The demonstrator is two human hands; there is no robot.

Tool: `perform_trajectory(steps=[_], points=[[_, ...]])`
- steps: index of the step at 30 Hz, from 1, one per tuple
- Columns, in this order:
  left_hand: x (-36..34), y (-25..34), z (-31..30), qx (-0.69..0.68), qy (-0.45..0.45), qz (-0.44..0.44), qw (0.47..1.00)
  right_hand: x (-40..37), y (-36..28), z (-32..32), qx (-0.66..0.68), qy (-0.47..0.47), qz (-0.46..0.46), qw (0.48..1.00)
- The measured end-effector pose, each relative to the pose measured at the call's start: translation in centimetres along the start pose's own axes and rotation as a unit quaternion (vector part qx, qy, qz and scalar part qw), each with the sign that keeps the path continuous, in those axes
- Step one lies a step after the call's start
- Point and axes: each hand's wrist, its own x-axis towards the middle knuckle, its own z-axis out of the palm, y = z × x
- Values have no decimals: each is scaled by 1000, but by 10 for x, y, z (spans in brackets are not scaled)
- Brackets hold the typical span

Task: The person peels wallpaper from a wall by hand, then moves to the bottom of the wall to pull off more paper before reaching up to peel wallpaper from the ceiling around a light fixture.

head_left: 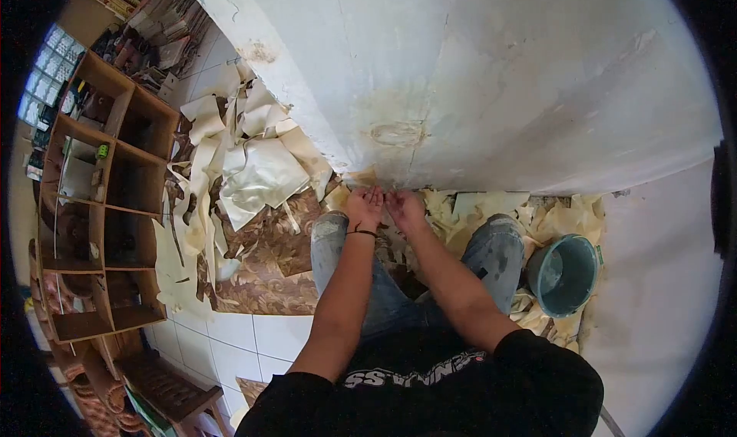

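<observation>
My left hand (365, 207) and my right hand (407, 208) are close together at the foot of the pale wall (499, 92), between my knees. The fingers of both are curled in, with their tips near each other. Whatever they pinch is too small or hidden to name. A torn flap of yellowish wallpaper (361, 178) shows at the wall's base, just beyond my left fingertips. More peeled wallpaper scraps (487, 204) lie along the wall to the right of my right hand.
A heap of peeled wallpaper (261, 172) covers a brown patterned sheet (265, 291) on the left. A green-grey bucket (564, 276) stands by my right knee. An open wooden shelf unit (107, 207) and a wooden chair (173, 387) are at far left, on white tiles (211, 345).
</observation>
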Motion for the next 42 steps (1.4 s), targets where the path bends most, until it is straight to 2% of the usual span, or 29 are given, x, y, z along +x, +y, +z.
perform_trajectory(steps=[1, 4, 9, 11, 13, 18, 20, 22, 23, 25, 26, 28, 30, 32, 35, 39, 42], points=[[14, 2, -6, -16, -11, -26, 999, 4, -3, 7, 146, -8, 57, 988], [45, 1, -15, -32, -30, -53, 998, 17, -9, 16, 230, 20, 92, 969], [33, 0, -4, -50, -33, -68, 996, 13, -19, 20, 247, 19, 94, 964], [18, 1, 5, -36, -15, -48, 998, 10, -24, 20, 245, 21, 83, 966], [23, -3, 3, -49, -28, -49, 997, 16, -25, 17, 292, 23, 124, 948], [40, -6, -4, -54, -28, -61, 996, 25, -20, 3, 308, -8, 135, 942], [46, -7, -11, -41, -82, -57, 994, 20, -19, -6, 312, -20, 133, 940], [42, -6, -11, -51, -72, -70, 994, 17, -19, -19, 341, -202, 117, 911], [40, -5, -10, -60, -62, -84, 993, 19, -18, -20, 341, -202, 117, 911], [37, -4, -8, -78, -44, -96, 991, 2, -27, -1, 211, -11, 98, 973], [35, -4, -7, -96, -27, -107, 989, -2, -28, 5, 210, -11, 97, 973], [37, -4, -7, -70, -21, -96, 993, 0, -24, 10, 131, -13, 175, 976], [39, -3, -9, -44, -13, -82, 996, -2, -21, 15, 112, -24, 157, 981], [41, -1, -15, 8, -75, -73, 994, -5, -20, 21, 94, -33, 140, 985], [43, 0, -14, 51, -78, -61, 994, 9, -17, 16, 71, -55, 114, 989], [34, 1, -8, 53, -67, -50, 995, 19, -19, 16, 42, -29, 129, 990], [41, 1, -9, 3, -69, -84, 994, 15, -20, 11, 65, -27, 115, 991]])
